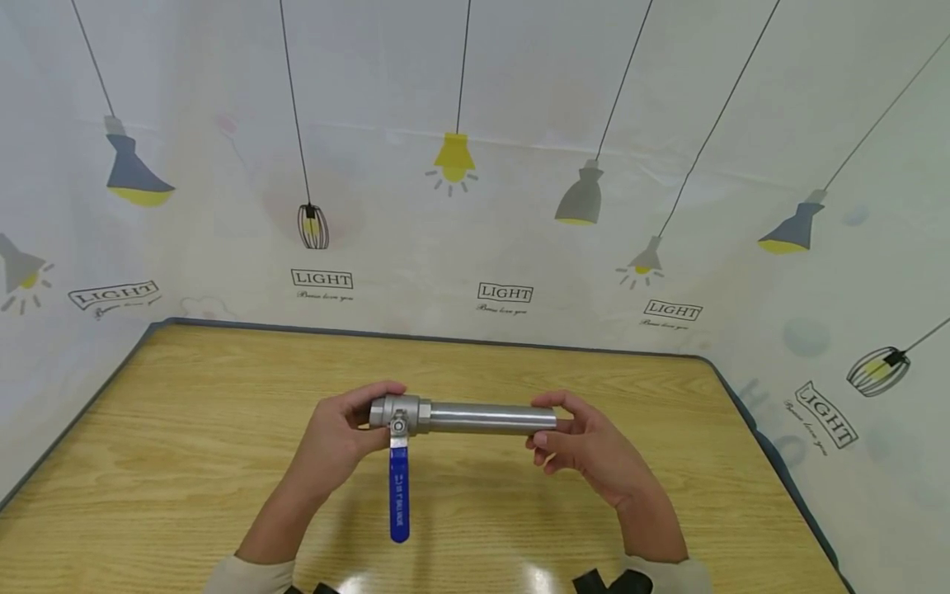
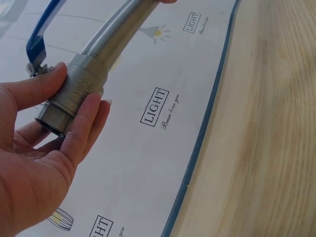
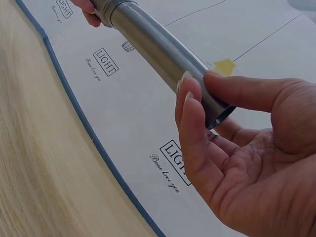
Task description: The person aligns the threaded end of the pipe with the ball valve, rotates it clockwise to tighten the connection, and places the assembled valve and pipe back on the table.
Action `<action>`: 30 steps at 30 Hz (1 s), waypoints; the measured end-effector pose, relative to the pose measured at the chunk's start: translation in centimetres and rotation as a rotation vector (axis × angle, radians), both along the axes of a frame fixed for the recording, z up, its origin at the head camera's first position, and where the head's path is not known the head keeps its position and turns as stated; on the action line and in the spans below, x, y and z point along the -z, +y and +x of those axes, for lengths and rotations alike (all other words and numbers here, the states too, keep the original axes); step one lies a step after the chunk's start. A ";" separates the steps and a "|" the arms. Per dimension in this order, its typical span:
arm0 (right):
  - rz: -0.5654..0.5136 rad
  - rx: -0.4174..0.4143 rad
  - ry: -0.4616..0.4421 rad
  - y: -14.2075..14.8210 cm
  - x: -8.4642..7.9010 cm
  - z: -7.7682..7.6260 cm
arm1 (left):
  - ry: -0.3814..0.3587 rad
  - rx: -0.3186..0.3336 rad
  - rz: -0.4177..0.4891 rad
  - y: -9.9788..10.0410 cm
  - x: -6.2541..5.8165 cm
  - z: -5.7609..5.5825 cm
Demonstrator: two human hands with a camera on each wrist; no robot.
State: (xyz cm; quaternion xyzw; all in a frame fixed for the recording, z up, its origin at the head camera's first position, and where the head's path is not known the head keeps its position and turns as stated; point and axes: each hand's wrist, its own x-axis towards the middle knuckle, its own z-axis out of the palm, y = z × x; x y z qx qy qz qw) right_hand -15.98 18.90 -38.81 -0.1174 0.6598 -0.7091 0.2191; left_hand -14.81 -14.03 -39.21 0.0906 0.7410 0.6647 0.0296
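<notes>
A steel ball valve (image 1: 403, 411) with a blue lever handle (image 1: 399, 495) is joined to a straight steel pipe (image 1: 482, 418). My left hand (image 1: 334, 441) grips the valve body at its outer end, thumb on one side and fingers on the other. Raised lettering shows on the valve in the left wrist view. At the pipe's far end, my right hand (image 1: 594, 445) pinches the tube between thumb and fingers; its open end shows in the right wrist view. The assembly lies roughly level above the table, with the blue handle pointing toward me.
Below the hands spreads a wood-grain table (image 1: 223, 495) with a dark blue edge strip (image 1: 430, 334). White sheeting (image 1: 386, 107) printed with hanging lamps and the word LIGHT stands behind it and along both sides.
</notes>
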 end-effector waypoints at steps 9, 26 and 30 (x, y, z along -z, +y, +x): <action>0.009 -0.007 0.012 0.1 0.0 -0.1 | 0.003 -0.002 -0.008 0.0 0.0 0.1; 0.059 -0.002 -0.006 0.0 0.0 -0.2 | 0.028 -0.007 -0.010 0.2 -0.1 0.1; 0.057 -0.008 -0.005 0.1 0.0 -0.2 | 0.023 -0.007 -0.012 0.2 -0.1 0.2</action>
